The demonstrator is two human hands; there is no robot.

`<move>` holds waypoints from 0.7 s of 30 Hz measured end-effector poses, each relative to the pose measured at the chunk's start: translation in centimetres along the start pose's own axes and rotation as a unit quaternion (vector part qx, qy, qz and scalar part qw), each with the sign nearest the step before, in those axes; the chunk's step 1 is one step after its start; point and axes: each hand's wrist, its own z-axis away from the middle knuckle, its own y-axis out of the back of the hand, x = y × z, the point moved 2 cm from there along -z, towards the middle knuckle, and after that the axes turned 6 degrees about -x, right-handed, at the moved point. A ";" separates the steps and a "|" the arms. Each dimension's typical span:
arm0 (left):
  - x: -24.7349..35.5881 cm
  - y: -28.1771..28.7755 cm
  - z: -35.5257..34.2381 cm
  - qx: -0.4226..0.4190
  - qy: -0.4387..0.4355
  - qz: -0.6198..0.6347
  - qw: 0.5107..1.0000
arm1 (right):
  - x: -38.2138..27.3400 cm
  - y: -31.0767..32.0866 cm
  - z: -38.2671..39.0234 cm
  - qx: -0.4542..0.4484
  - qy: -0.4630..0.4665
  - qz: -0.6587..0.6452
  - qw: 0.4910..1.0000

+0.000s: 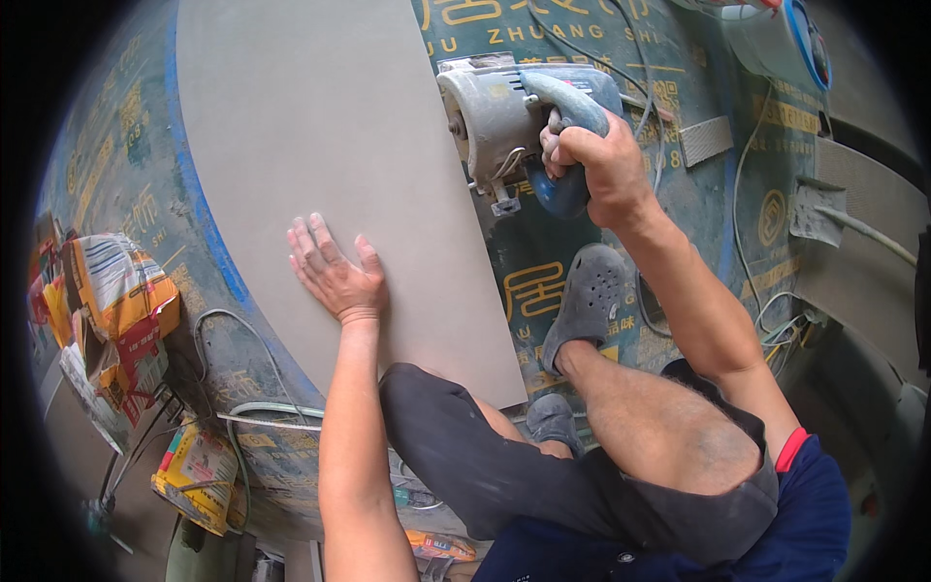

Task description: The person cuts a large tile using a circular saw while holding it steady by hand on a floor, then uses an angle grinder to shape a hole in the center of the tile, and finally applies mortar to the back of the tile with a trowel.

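A large grey tile (301,107) lies flat on the green printed floor covering. My left hand (337,272) rests palm down on it with the fingers spread. In my right hand (606,160) is the handle of a dusty blue and grey tile cutter (499,116), its body standing along the tile's right edge. The fingers wrap round the handle. The cutter's blade is hidden behind its guard, so I cannot tell whether it touches the tile.
Yellow and red bags (116,301) lie at the left, near loose cables. A notched trowel (705,142) and a scraper with a pole (822,210) lie at the right. A pale bucket (771,44) stands far right. My shoe (587,301) is close to the tile's edge.
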 end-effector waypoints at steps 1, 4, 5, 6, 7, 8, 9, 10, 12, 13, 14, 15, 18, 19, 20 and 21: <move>0.0 0.0 0.0 0.000 0.001 -0.003 1.000 | 0.1 0.0 0.0 -0.001 -0.001 0.003 1.000; -0.1 0.2 -0.1 0.002 -0.001 -0.003 1.000 | 0.1 0.0 0.1 0.000 -0.002 0.008 1.000; -0.1 0.2 -0.1 0.002 -0.002 -0.002 1.000 | 0.0 0.0 0.1 0.003 -0.003 0.011 1.000; -0.1 0.2 -0.1 0.001 -0.002 -0.002 1.000 | 0.0 0.0 0.1 0.003 -0.003 0.011 1.000; 0.0 0.2 -0.1 0.000 -0.002 -0.002 1.000 | 0.0 0.0 0.2 0.003 -0.004 0.008 1.000; 0.0 0.2 -0.1 0.000 -0.002 -0.001 1.000 | 0.0 0.0 0.2 0.003 -0.005 0.005 1.000; 0.0 0.1 0.0 -0.001 -0.001 -0.002 1.000 | 0.0 0.1 0.2 0.004 -0.005 0.006 1.000; 0.0 0.1 -0.1 -0.001 -0.001 -0.004 1.000 | 0.1 0.1 0.2 0.003 -0.006 -0.005 1.000; 0.0 0.1 -0.1 -0.001 -0.001 -0.003 1.000 | 0.1 0.1 0.2 0.002 -0.007 -0.016 1.000; 0.0 0.1 -0.1 -0.001 0.000 -0.002 1.000 | 0.2 0.1 0.2 0.001 -0.012 -0.025 1.000; 0.1 0.1 -0.1 -0.002 0.000 -0.002 1.000 | 0.2 0.2 0.2 0.001 -0.018 -0.033 0.999; 0.1 0.1 -0.1 -0.003 0.001 -0.003 1.000 | 0.2 0.2 0.2 0.001 -0.018 -0.032 0.999; -0.2 0.0 0.0 -0.006 0.003 -0.005 1.000 | 0.3 0.2 0.0 -0.006 -0.016 -0.022 1.000; -0.2 -0.1 -0.1 -0.007 0.003 -0.005 1.000 | 0.3 0.1 0.0 0.000 -0.019 -0.025 1.000; -0.2 -0.2 0.0 -0.007 0.004 -0.004 1.000 | 0.3 0.1 0.0 0.006 -0.022 -0.028 0.999; -0.1 -0.2 0.0 -0.007 0.004 -0.003 1.000 | 0.3 0.1 0.0 0.005 -0.022 -0.026 0.999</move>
